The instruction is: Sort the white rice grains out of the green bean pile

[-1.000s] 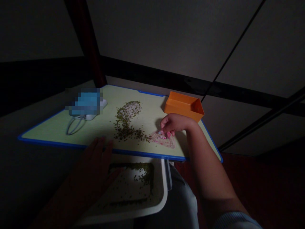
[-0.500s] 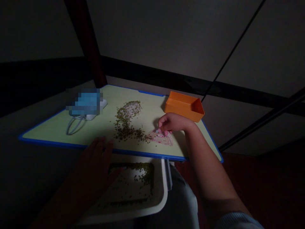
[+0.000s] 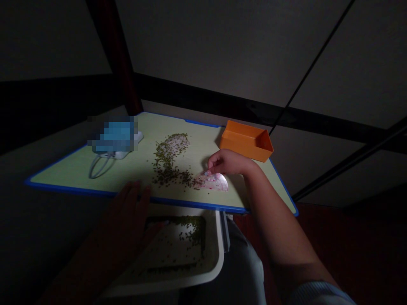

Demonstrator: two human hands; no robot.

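In my right hand [image 3: 224,162] is a clear semicircular protractor [image 3: 214,183] with pink markings, pinched by its upper edge. It is tilted over the pale green board [image 3: 127,173]. Its left end meets a scattered patch of small green and dark beans [image 3: 168,169]; a whitish area shows among them. My left hand [image 3: 129,207] is in deep shadow at the board's near blue edge. Its fingers are spread, their tips over the edge, and the thumb points right above a white bin [image 3: 219,254].
An orange tray [image 3: 244,146] stands at the board's far right. A blurred blue object on a white base with a grey cable loop [image 3: 100,169] sits at the left. The bin below holds more small beans, heaped mostly in its far right corner.
My right hand has shifted slightly left with the protractor, which now tilts so that it catches bright light. My left hand has stayed in place.
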